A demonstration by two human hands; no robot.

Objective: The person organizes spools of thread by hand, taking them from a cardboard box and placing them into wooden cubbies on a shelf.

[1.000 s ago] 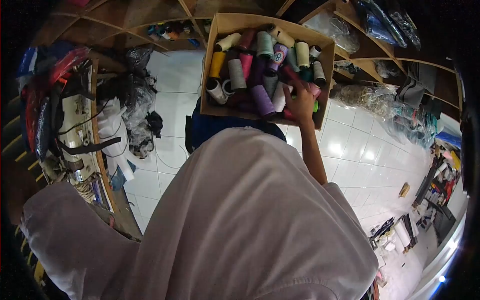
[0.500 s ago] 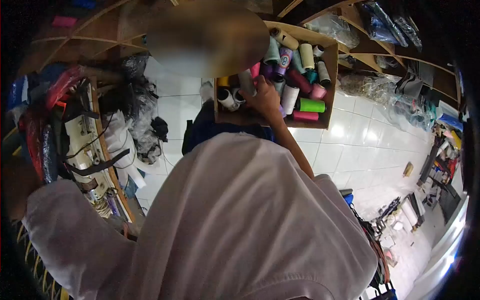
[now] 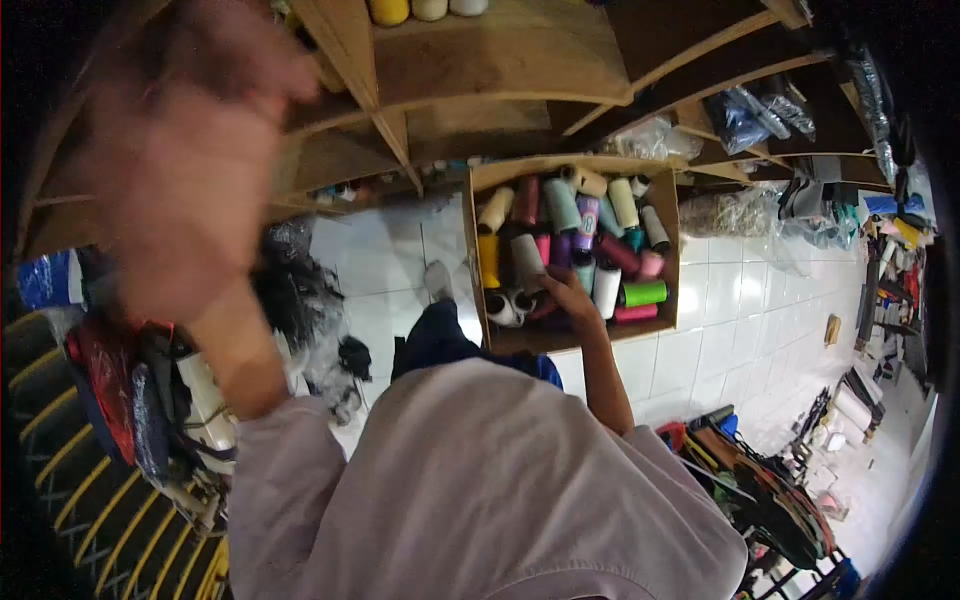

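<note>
A wooden box (image 3: 673, 250) holds several thread cones, among them a bright green spool (image 3: 643, 293), a white cone (image 3: 606, 292) and a yellow cone (image 3: 488, 260). My right hand (image 3: 572, 298) reaches into it, fingers closed around the lower end of a grey cone (image 3: 527, 262). High on the left, close to the camera, my left hand (image 3: 200, 190) is raised in front of the wooden shelves. It is large and smeared by motion, so its fingers and anything in them cannot be made out.
Wooden shelves (image 3: 500, 60) span the top, with yellow and white cones (image 3: 430, 8) in one compartment. Plastic-wrapped bundles (image 3: 110, 375) lie at the left, beside a yellow-striped surface (image 3: 85, 520). A pile of straps and bags (image 3: 765, 480) is at lower right, over white floor tiles (image 3: 700, 330).
My left hand has come up from the dark left edge to the shelf front. The view has shifted, so the box appears lower and further right. My right hand remains at the grey cone.
</note>
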